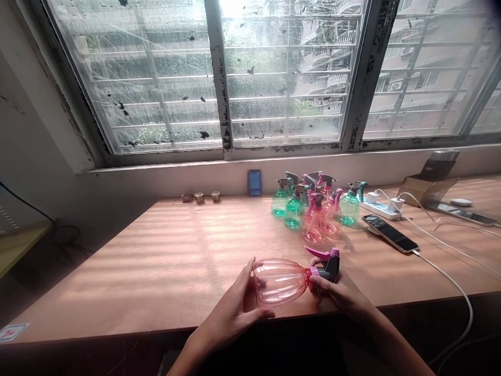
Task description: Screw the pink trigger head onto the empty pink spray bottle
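Observation:
A clear pink spray bottle (279, 282) lies sideways between my two hands, just above the front edge of the table. Its base points left and its grey and pink trigger head (332, 265) points right. My left hand (242, 305) is wrapped round the base end, thumb below and fingers behind. At the neck, my right hand (336, 287) grips the pink collar between thumb and fingers; some of its fingers are hidden behind the bottle. Beyond my hands stands a cluster of several green spray bottles (293, 214) and pink spray bottles (314, 227), all upright with trigger heads.
A black phone (391, 234) on a white cable lies right of the cluster, near a white power strip (381, 209). An open cardboard box (425, 188) stands farther back. Small ornaments (199, 198) and a blue card-like object (254, 183) sit along the wall under the windows.

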The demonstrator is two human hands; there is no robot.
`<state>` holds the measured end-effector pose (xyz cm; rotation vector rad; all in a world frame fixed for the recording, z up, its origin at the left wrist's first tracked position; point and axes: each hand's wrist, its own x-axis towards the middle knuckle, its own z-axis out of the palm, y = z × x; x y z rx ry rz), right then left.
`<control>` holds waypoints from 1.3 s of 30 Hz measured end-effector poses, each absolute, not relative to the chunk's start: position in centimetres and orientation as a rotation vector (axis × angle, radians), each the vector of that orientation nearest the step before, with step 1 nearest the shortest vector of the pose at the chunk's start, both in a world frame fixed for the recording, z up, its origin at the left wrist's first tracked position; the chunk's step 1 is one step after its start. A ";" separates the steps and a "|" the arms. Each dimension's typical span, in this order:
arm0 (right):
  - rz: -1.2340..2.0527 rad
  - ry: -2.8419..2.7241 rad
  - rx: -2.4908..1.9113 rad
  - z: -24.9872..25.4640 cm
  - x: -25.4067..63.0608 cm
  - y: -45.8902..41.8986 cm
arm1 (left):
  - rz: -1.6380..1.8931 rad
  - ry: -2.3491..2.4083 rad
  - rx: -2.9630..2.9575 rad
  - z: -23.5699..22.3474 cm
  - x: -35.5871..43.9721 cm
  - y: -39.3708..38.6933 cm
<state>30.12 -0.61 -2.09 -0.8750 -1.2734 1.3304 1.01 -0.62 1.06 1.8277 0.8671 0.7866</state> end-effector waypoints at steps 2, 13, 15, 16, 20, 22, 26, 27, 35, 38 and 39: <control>1.326 -1.274 -0.872 -2.1 30.1 -0.7 | 0.786 0.879 1.825 0.9 1.0 -0.6; 1.344 -1.245 -0.882 -1.8 30.0 -0.6 | 0.769 0.847 1.787 1.1 0.9 -0.7; 1.338 -1.239 -0.893 -1.7 30.0 -0.6 | 0.763 0.865 1.825 1.3 0.9 -0.7; 1.335 -1.238 -0.895 -1.7 29.9 -0.6 | 0.756 0.873 1.841 1.3 0.9 -0.7; 1.340 -1.248 -0.876 -1.8 30.0 -0.6 | 0.768 0.868 1.834 0.9 1.0 -0.5; 1.345 -1.249 -0.871 -1.9 30.0 -0.6 | 0.795 0.869 1.843 0.7 1.0 -0.5; 1.345 -1.245 -0.874 -2.0 30.0 -0.5 | 0.811 0.885 1.867 0.5 1.1 -0.5; 1.345 -1.245 -0.873 -2.0 30.0 -0.5 | 0.803 0.883 1.856 0.5 1.1 -0.5; 1.339 -1.251 -0.863 -2.1 30.1 -0.6 | 0.765 0.888 1.857 1.3 1.1 -0.5; 1.335 -1.249 -0.864 -2.1 30.1 -0.7 | 0.790 0.896 1.887 1.2 1.1 -0.5; 1.338 -1.251 -0.862 -2.1 30.1 -0.7 | 0.803 0.890 1.884 1.0 1.1 -0.5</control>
